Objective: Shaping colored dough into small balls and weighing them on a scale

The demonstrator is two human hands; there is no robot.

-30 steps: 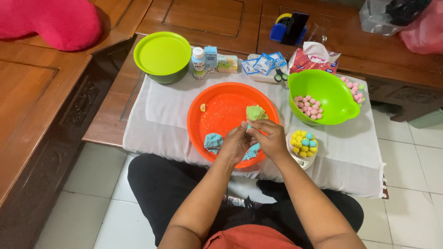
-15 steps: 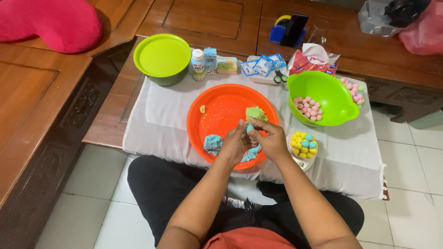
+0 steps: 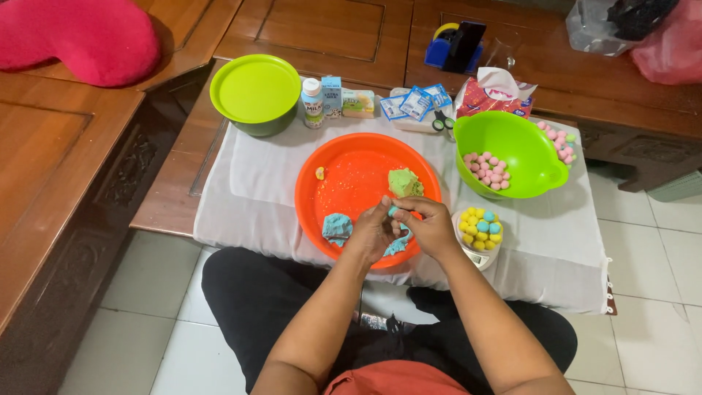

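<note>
Two hands: left hand and right hand pressed together over the near rim of the orange plate, fingers curled on one small blue dough piece pinched between them
Grip: both closed on that piece; cannot tell which hand carries it
Under hands: more blue dough, one lump left of the left hand, a strip just below the palms
Plate: round, smooth plastic, crumb-speckled; green dough lump near its far right, tiny yellow bit at far left
Right of plate: small bowl of yellow and blue balls just beside the right wrist; green bowl with pink balls inside; more pink balls behind it
Far side: lidded green container, small bottle, cartons, sachets, scissors, tissue pack
Surface: white cloth, creased, over a low dark wooden table
Room: pale tiled floor; carved wood furniture left, red cushion on it; person seated on the floor, black trousers
</note>
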